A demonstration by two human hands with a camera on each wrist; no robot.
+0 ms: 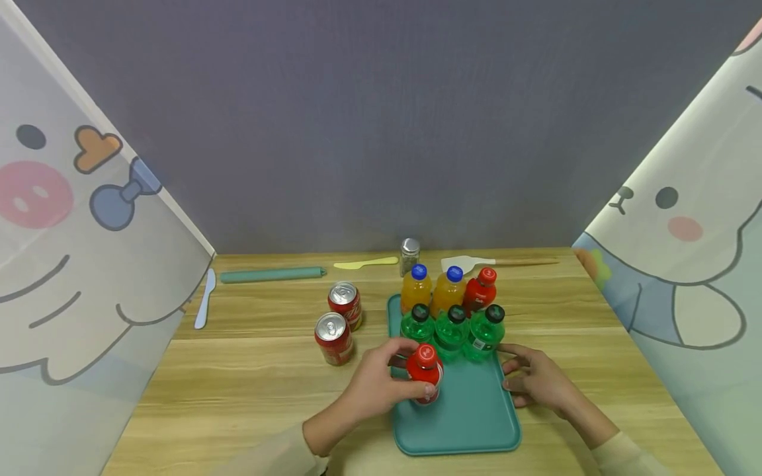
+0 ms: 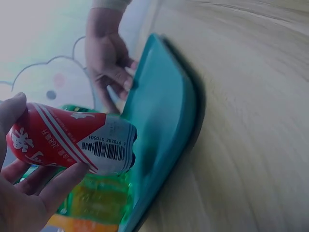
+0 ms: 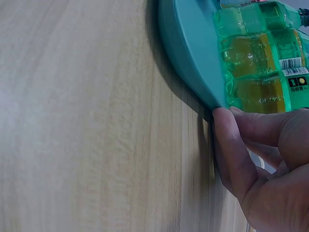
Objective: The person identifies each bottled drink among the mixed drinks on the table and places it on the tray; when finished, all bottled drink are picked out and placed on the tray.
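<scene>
In my left hand (image 1: pixel 381 377) I hold a small red cola bottle (image 1: pixel 424 371) upright between thumb and fingers, over the teal tray (image 1: pixel 455 420). Its base, seen in the left wrist view, is close to the tray surface. My right hand (image 1: pixel 536 380) holds the tray's right edge, thumb and fingertips at the rim. Behind the held bottle, three green bottles with black caps (image 1: pixel 450 334) stand in a row on the tray. At the back of it are two orange juice bottles (image 1: pixel 415 291) with blue caps and another red bottle (image 1: pixel 479 291).
Two red cola cans (image 1: pixel 335 347) stand left of the tray. Along the back lie a teal rod (image 1: pixel 272 274), a yellow knife (image 1: pixel 366 263) and a white spatula (image 1: pixel 467 262), with a shaker (image 1: pixel 409 256) upright. A pale blue knife (image 1: pixel 205 299) lies far left. Walls enclose three sides.
</scene>
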